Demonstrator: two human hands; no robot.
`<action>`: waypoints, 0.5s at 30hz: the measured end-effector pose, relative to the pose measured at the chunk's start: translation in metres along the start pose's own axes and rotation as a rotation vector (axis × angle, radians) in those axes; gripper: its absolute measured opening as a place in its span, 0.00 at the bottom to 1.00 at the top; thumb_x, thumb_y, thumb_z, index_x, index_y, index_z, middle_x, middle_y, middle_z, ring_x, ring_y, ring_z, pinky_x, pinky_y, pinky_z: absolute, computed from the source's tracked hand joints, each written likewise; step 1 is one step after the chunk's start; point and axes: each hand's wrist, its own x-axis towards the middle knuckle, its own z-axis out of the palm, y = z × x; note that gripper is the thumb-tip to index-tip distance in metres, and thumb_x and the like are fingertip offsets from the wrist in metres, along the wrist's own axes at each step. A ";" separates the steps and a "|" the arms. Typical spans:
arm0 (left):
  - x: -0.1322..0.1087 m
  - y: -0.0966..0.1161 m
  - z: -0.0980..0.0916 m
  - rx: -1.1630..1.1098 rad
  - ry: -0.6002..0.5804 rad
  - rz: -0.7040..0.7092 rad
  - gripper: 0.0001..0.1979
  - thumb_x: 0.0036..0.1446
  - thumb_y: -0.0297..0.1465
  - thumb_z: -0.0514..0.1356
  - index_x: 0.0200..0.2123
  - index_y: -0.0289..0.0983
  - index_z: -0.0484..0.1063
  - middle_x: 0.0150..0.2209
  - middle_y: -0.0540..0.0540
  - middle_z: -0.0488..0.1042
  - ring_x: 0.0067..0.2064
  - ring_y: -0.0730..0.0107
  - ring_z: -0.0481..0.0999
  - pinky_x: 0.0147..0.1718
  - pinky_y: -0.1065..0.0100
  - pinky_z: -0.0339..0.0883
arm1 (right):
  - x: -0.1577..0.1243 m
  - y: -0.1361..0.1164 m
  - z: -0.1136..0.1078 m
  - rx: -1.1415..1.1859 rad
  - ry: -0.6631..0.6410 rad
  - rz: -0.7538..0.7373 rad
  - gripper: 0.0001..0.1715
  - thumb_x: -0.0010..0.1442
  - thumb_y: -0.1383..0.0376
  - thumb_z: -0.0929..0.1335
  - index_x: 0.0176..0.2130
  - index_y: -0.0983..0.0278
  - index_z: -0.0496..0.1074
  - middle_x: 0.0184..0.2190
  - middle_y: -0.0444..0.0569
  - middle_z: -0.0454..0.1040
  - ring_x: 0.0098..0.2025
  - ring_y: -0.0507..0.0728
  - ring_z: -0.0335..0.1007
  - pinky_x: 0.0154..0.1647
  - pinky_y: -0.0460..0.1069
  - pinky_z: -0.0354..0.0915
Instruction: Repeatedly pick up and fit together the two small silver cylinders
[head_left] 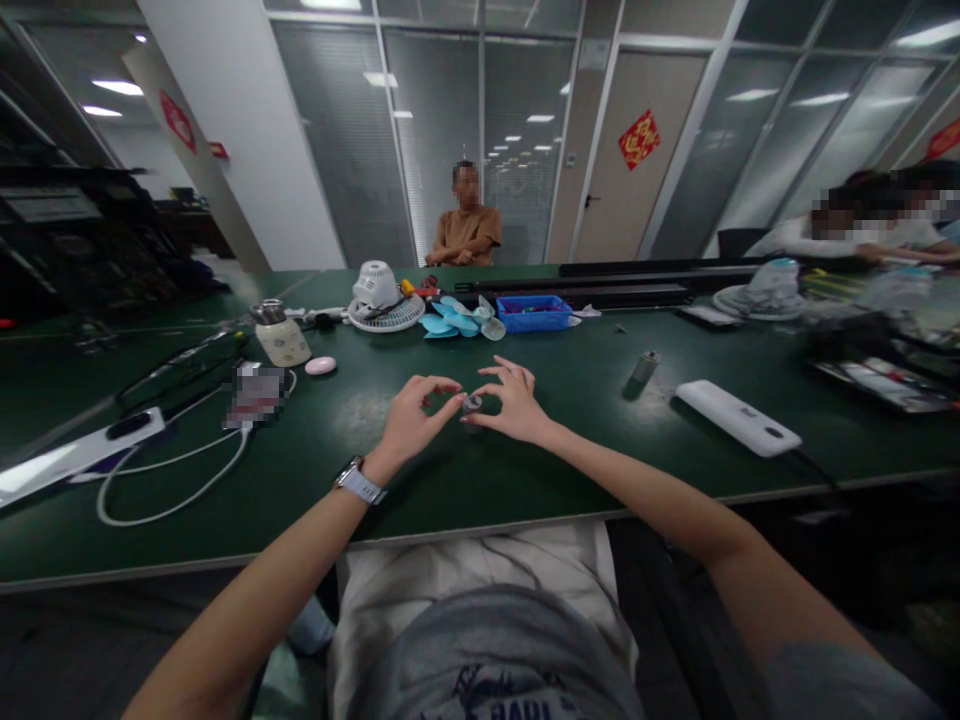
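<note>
While seated at a green tabletop (585,385), holds a small grey cylinder (471,404) between thumb and forefinger of the right hand (517,405), straight ahead of the body. Has the left hand (420,410) close beside, with thumb and forefinger tips at the left side of the same cylinder; cannot tell whether pinching or barely touching. Holds it roughly upright, but cannot tell whether resting on the tabletop or just above. Wears a watch (361,482) with a pale strap on the left wrist.

To the right, well apart from both hands, has a second metal cylinder (645,367) standing upright, with a white oblong device (739,417) near it, closer to the front edge. To the left, has a pink rounded object (321,366) just beside a cream-coloured container (283,343), and farther out a long white object (56,468). Farther back, has a white fan part (375,288), light blue fan blades (450,318) and a blue tray (534,319) in a row. Faces a person (466,235) in a brown shirt beyond the tabletop, arms folded.
</note>
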 end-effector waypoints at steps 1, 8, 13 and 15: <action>0.000 0.001 0.002 -0.023 -0.019 -0.005 0.15 0.58 0.43 0.60 0.42 0.41 0.77 0.41 0.46 0.79 0.42 0.64 0.72 0.37 0.66 0.65 | -0.001 -0.003 0.004 0.044 0.003 0.002 0.22 0.50 0.46 0.74 0.40 0.56 0.78 0.54 0.51 0.71 0.66 0.67 0.51 0.61 0.67 0.48; 0.005 -0.008 0.020 -0.078 -0.118 -0.059 0.13 0.57 0.44 0.62 0.38 0.43 0.80 0.46 0.46 0.79 0.51 0.59 0.72 0.49 0.57 0.64 | -0.003 -0.002 0.008 0.149 0.005 0.020 0.22 0.51 0.48 0.74 0.40 0.60 0.76 0.45 0.51 0.75 0.51 0.62 0.65 0.52 0.59 0.59; 0.013 -0.014 0.019 -0.123 -0.096 -0.101 0.12 0.56 0.43 0.63 0.37 0.43 0.80 0.45 0.45 0.80 0.50 0.60 0.74 0.53 0.57 0.61 | -0.004 -0.005 0.004 0.124 -0.004 0.015 0.24 0.51 0.46 0.74 0.40 0.60 0.76 0.44 0.51 0.75 0.50 0.61 0.64 0.49 0.57 0.58; 0.013 -0.020 0.013 -0.100 -0.086 -0.119 0.13 0.56 0.43 0.63 0.38 0.44 0.81 0.43 0.46 0.81 0.48 0.60 0.75 0.51 0.57 0.62 | -0.004 -0.007 0.002 0.117 -0.016 0.022 0.26 0.51 0.45 0.73 0.41 0.60 0.77 0.44 0.50 0.75 0.50 0.62 0.64 0.49 0.57 0.57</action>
